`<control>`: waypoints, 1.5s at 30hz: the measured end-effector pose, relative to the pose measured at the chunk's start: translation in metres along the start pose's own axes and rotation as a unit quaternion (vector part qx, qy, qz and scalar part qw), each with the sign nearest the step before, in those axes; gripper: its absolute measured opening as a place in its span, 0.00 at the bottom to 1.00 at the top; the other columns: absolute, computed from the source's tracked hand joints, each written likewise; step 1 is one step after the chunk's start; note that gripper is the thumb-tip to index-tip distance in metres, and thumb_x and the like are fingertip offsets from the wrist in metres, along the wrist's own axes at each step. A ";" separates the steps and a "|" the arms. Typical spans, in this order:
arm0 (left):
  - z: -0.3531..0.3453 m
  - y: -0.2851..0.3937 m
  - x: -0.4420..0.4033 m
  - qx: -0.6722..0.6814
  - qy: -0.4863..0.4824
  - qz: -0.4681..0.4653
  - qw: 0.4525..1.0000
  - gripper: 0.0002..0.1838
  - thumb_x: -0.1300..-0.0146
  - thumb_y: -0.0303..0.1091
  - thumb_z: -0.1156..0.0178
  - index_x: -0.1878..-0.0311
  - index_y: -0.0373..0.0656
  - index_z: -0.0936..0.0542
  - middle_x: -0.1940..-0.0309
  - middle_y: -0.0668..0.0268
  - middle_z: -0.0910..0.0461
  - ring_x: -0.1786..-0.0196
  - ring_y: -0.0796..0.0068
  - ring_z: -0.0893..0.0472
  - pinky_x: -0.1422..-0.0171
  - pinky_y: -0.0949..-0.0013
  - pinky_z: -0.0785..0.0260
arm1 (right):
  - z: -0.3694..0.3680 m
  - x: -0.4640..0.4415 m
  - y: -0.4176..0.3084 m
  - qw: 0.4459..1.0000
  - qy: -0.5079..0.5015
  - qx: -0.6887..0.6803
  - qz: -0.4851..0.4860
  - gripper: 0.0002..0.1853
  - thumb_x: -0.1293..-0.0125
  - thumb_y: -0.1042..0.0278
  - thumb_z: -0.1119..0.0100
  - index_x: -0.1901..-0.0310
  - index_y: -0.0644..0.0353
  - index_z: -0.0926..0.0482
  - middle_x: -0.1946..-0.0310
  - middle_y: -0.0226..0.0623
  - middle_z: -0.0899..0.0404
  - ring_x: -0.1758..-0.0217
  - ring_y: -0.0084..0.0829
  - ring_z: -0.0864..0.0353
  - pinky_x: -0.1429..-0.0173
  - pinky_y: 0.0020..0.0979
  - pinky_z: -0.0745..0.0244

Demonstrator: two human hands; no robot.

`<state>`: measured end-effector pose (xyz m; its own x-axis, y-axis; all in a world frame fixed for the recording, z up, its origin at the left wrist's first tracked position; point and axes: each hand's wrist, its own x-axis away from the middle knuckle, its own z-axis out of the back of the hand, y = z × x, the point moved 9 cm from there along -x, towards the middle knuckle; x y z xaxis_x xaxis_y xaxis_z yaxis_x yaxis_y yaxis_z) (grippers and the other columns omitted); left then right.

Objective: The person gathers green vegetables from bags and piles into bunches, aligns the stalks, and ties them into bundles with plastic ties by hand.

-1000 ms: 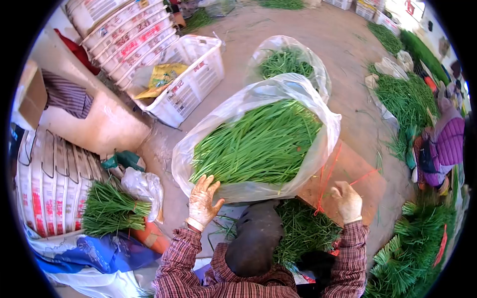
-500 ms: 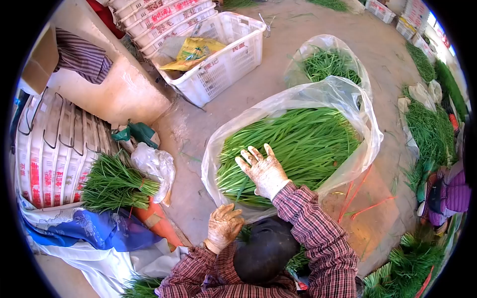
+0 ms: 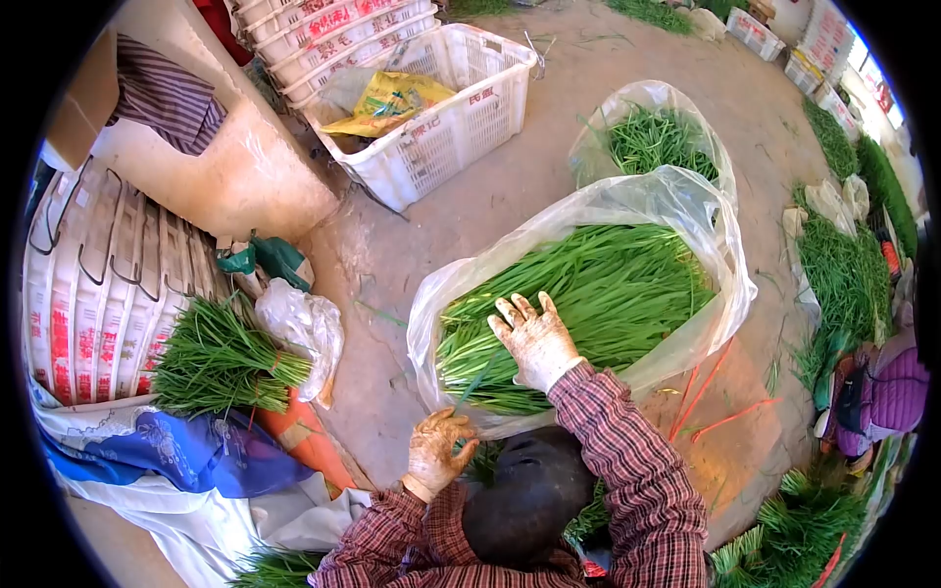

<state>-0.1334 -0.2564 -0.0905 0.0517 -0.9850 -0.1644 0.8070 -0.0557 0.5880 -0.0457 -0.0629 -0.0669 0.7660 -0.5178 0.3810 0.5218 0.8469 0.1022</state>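
Observation:
A large clear plastic bag [image 3: 730, 284] lies open in the middle, filled with long green stalks [image 3: 608, 284]. My right hand [image 3: 534, 343], in a dirty pale glove, rests on the stalks near the left part of the bag, fingers spread. By the bag's lower left edge is my left hand [image 3: 439, 449], also gloved, its fingers curled; what they hold, if anything, is too small to make out. Red strings [image 3: 701, 397] lie on a brown board [image 3: 735, 451] right of the bag.
A white crate [image 3: 431, 147] with a yellow bag stands upper left. Bundled greens [image 3: 221, 363] lie beside stacked crates [image 3: 98, 304] at left. Another bag of greens [image 3: 657, 142] is behind. A person in purple [image 3: 877, 392] is at right, near piles of greens [image 3: 843, 284].
My right hand has moved from the board at the right onto the stalks. My left hand has come off the bag's near edge and curled. The view has shifted, placing the bag farther right.

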 end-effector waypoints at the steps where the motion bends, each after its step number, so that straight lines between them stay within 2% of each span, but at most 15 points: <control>1: 0.001 0.000 0.001 0.008 0.003 0.009 1.000 0.13 0.45 0.34 0.24 0.58 0.51 0.16 0.49 0.68 0.14 0.36 0.56 0.20 0.33 0.52 0.30 | -0.004 -0.002 0.002 1.000 -0.017 -0.015 0.001 0.54 0.40 0.39 0.30 0.18 0.50 0.48 0.19 0.37 0.45 0.15 0.37 0.47 0.15 0.56 0.57; 5: -0.002 -0.015 0.007 0.042 0.014 0.036 0.998 0.13 0.44 0.33 0.25 0.57 0.49 0.16 0.49 0.64 0.13 0.37 0.53 0.19 0.35 0.52 0.28 | 0.004 0.017 -0.005 1.000 -0.017 -0.023 0.012 0.53 0.39 0.49 0.29 0.18 0.51 0.49 0.34 0.38 0.27 0.28 0.37 0.28 0.17 0.55 0.48; 12: -0.006 -0.015 0.009 0.048 0.015 0.037 0.998 0.13 0.43 0.31 0.25 0.56 0.48 0.17 0.49 0.62 0.13 0.39 0.52 0.17 0.34 0.52 0.26 | -0.014 0.024 -0.011 0.991 0.127 -0.028 0.011 0.41 0.37 0.58 0.34 0.23 0.54 0.39 0.34 0.39 0.27 0.28 0.38 0.29 0.19 0.55 0.45; 15: 0.005 -0.014 0.005 0.102 0.035 0.068 0.992 0.11 0.41 0.28 0.28 0.55 0.47 0.17 0.50 0.62 0.13 0.39 0.53 0.17 0.33 0.54 0.27 | -0.018 0.012 -0.009 0.994 0.090 -0.055 0.008 0.27 0.36 0.65 0.41 0.34 0.55 0.28 0.46 0.41 0.20 0.38 0.40 0.22 0.28 0.52 0.36; 20: 0.050 -0.023 0.000 0.153 0.154 0.114 0.969 0.11 0.37 0.21 0.33 0.54 0.46 0.17 0.51 0.63 0.13 0.37 0.55 0.18 0.29 0.54 0.29 | -0.013 0.025 0.002 0.990 0.092 -0.109 0.003 0.32 0.48 0.63 0.32 0.38 0.53 0.25 0.53 0.37 0.16 0.47 0.41 0.18 0.40 0.45 0.28; 22: 0.062 -0.024 -0.002 0.144 0.156 0.144 0.966 0.09 0.33 0.25 0.34 0.51 0.45 0.17 0.47 0.60 0.14 0.33 0.56 0.21 0.25 0.53 0.33 | 0.006 0.047 0.022 0.956 0.202 -0.211 -0.011 0.33 0.51 0.60 0.28 0.40 0.52 0.24 0.53 0.39 0.17 0.48 0.43 0.18 0.40 0.45 0.29; 24: 0.077 -0.036 -0.004 0.339 0.244 0.185 0.889 0.09 0.28 0.29 0.37 0.47 0.42 0.19 0.41 0.56 0.17 0.29 0.56 0.25 0.21 0.53 0.38 | 0.020 0.064 0.051 0.929 0.227 -0.288 -0.048 0.40 0.54 0.60 0.19 0.38 0.54 0.26 0.49 0.44 0.18 0.45 0.45 0.18 0.37 0.45 0.26; 25: 0.079 -0.036 -0.007 0.407 0.235 0.201 0.859 0.21 0.27 0.40 0.36 0.37 0.39 0.24 0.32 0.53 0.25 0.25 0.55 0.30 0.18 0.51 0.43 | 0.024 0.072 0.070 0.903 0.249 -0.344 -0.064 0.40 0.53 0.60 0.19 0.37 0.55 0.27 0.49 0.44 0.18 0.44 0.45 0.18 0.37 0.44 0.25; 28: 0.083 -0.008 -0.042 0.522 0.235 0.136 0.809 0.37 0.32 0.51 0.31 0.28 0.39 0.31 0.26 0.52 0.32 0.22 0.54 0.34 0.17 0.50 0.46 | 0.015 0.094 0.115 0.808 0.279 -0.504 -0.122 0.41 0.53 0.63 0.18 0.37 0.58 0.29 0.47 0.45 0.19 0.42 0.46 0.18 0.34 0.38 0.24; 29: 0.070 -0.008 -0.052 0.525 0.213 0.141 0.812 0.55 0.42 0.62 0.26 0.21 0.39 0.41 0.22 0.51 0.38 0.19 0.52 0.39 0.15 0.48 0.49 | 0.016 0.099 0.122 0.793 0.297 -0.519 -0.116 0.40 0.52 0.63 0.18 0.37 0.58 0.29 0.47 0.45 0.19 0.41 0.44 0.18 0.34 0.37 0.24; 32: 0.043 0.028 -0.099 0.548 0.170 0.051 0.818 0.67 0.51 0.66 0.22 0.18 0.40 0.48 0.19 0.49 0.43 0.17 0.50 0.44 0.14 0.48 0.53 | -0.004 0.099 0.129 0.737 0.295 -0.599 -0.104 0.39 0.49 0.64 0.19 0.36 0.57 0.29 0.46 0.42 0.19 0.41 0.39 0.18 0.33 0.36 0.25; 35: 0.005 0.048 -0.143 0.552 0.121 0.024 0.825 0.78 0.61 0.69 0.20 0.16 0.41 0.56 0.17 0.48 0.51 0.15 0.52 0.50 0.12 0.50 0.58 | 0.009 0.106 0.121 0.779 0.297 -0.542 -0.103 0.40 0.50 0.63 0.18 0.36 0.58 0.30 0.46 0.43 0.18 0.42 0.41 0.17 0.36 0.36 0.23; 38: -0.024 0.060 -0.170 0.617 0.071 0.048 0.782 0.82 0.66 0.64 0.15 0.16 0.40 0.57 0.17 0.52 0.49 0.16 0.58 0.45 0.14 0.51 0.52 | 0.009 0.102 0.108 0.811 0.296 -0.495 -0.097 0.46 0.53 0.60 0.16 0.32 0.58 0.31 0.44 0.47 0.19 0.39 0.45 0.18 0.33 0.40 0.24; 41: -0.021 0.067 -0.192 0.616 0.124 -0.057 0.776 0.79 0.64 0.57 0.13 0.16 0.41 0.56 0.20 0.54 0.43 0.21 0.58 0.37 0.18 0.51 0.40 | 0.022 0.099 0.088 0.898 0.247 -0.354 -0.088 0.57 0.52 0.49 0.17 0.25 0.62 0.39 0.33 0.49 0.26 0.31 0.47 0.25 0.24 0.43 0.33; 45: -0.019 0.080 -0.195 0.675 0.089 -0.022 0.732 0.77 0.62 0.57 0.13 0.16 0.41 0.55 0.21 0.53 0.41 0.22 0.57 0.34 0.19 0.51 0.39 | 0.045 0.128 0.098 0.925 0.224 -0.288 -0.104 0.64 0.55 0.47 0.16 0.21 0.63 0.45 0.26 0.54 0.34 0.27 0.53 0.30 0.22 0.46 0.36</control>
<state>-0.0680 -0.0658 -0.0264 0.2169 -0.9472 -0.2363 -0.5006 -0.3157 0.8061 0.0864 -0.0403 0.0330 0.6371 -0.7704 -0.0239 0.6907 0.5843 -0.4261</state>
